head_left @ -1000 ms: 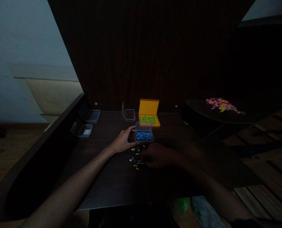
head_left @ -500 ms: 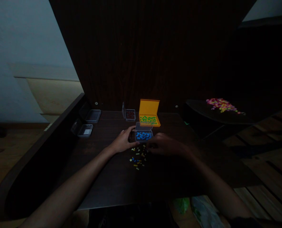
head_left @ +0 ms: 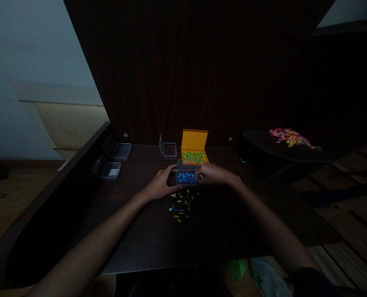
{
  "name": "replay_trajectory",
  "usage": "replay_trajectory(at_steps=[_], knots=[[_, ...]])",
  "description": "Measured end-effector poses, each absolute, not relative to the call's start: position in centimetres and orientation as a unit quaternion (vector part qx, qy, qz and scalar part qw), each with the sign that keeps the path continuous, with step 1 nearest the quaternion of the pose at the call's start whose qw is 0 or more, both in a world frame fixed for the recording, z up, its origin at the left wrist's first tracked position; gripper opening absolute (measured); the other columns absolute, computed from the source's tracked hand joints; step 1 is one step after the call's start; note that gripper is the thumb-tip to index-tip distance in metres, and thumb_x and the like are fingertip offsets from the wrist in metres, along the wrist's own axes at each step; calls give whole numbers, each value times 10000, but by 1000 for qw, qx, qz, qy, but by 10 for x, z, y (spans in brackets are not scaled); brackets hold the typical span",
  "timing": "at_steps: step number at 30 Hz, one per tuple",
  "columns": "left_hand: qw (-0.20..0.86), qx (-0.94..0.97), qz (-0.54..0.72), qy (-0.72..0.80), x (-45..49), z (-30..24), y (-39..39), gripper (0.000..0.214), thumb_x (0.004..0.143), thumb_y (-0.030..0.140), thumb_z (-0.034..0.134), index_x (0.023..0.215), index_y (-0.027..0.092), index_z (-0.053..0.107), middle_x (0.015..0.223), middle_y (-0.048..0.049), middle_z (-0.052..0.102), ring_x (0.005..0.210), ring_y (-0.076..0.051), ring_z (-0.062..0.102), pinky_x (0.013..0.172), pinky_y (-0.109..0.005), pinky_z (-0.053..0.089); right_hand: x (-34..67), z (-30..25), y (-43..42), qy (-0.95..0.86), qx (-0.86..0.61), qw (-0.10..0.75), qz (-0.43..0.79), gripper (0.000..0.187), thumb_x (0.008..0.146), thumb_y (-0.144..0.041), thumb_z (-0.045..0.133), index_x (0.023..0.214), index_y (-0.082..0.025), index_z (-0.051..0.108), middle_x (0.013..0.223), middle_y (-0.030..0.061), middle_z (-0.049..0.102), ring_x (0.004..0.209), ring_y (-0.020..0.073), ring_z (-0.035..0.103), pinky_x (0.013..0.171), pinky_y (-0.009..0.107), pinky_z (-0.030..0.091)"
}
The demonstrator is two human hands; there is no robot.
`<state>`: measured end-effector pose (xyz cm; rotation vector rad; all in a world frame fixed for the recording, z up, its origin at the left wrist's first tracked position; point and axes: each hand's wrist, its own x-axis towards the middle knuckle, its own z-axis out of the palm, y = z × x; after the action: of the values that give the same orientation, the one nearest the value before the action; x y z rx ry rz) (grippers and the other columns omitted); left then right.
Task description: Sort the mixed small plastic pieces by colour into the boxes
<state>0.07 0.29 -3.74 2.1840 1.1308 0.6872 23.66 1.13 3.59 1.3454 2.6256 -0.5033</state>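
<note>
A small clear plastic box (head_left: 187, 184) with its lid raised holds many blue building bricks (head_left: 185, 177). My left hand (head_left: 161, 184) clasps the box's left side, fingers at the back corner and thumb at the front. Over the right end of the box, my right hand (head_left: 210, 173) has its fingers curled together; whatever may be between them is hidden. Loose small bricks (head_left: 180, 201), mostly pale and yellow with a few blue, lie scattered on the dark table in front of the box.
Behind stands an orange box (head_left: 194, 140) of green bricks (head_left: 192, 156), lid up. Left of it is a clear box (head_left: 170, 150) with dark reddish pieces. Two clear boxes, one a flat case (head_left: 121, 151), sit far left. Colourful pieces (head_left: 291, 137) lie on a ledge at right.
My right hand has moved up and away from me, from beside the loose bricks to over the box's right end. My left hand stays at the box.
</note>
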Motion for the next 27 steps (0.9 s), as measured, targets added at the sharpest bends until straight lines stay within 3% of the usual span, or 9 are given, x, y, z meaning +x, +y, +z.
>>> replay_trajectory(at_steps=[7,13,18,27], knots=[[297,817,254,425,1,-35,2,775,726,456,686,1375,215,336,1230,-93,599,1018,-257,598,912,-397,454,232,43,12,873,454,98,-147,151,729,-149,577,772,-176,719,712,13,649,619,115,504,571,219,305],[296,819,257,418,1,-35,2,772,732,458,681,1374,210,332,1234,-96,600,1009,-258,598,925,-408,446,230,45,-6,900,406,48,-152,139,770,-184,577,789,-177,714,746,17,659,644,116,525,577,220,310],[284,821,251,427,1,-34,1,772,734,439,682,1382,201,339,1200,-90,615,980,-247,600,898,-386,457,212,36,-32,924,334,10,-184,164,798,-218,603,917,-187,712,861,35,692,767,147,585,662,235,364],[282,819,255,431,1,-34,2,779,716,427,704,1372,190,357,1152,-92,630,917,-231,612,848,-367,475,187,24,-46,941,261,46,-212,145,830,-177,570,871,-165,708,801,31,701,675,118,564,620,221,352]])
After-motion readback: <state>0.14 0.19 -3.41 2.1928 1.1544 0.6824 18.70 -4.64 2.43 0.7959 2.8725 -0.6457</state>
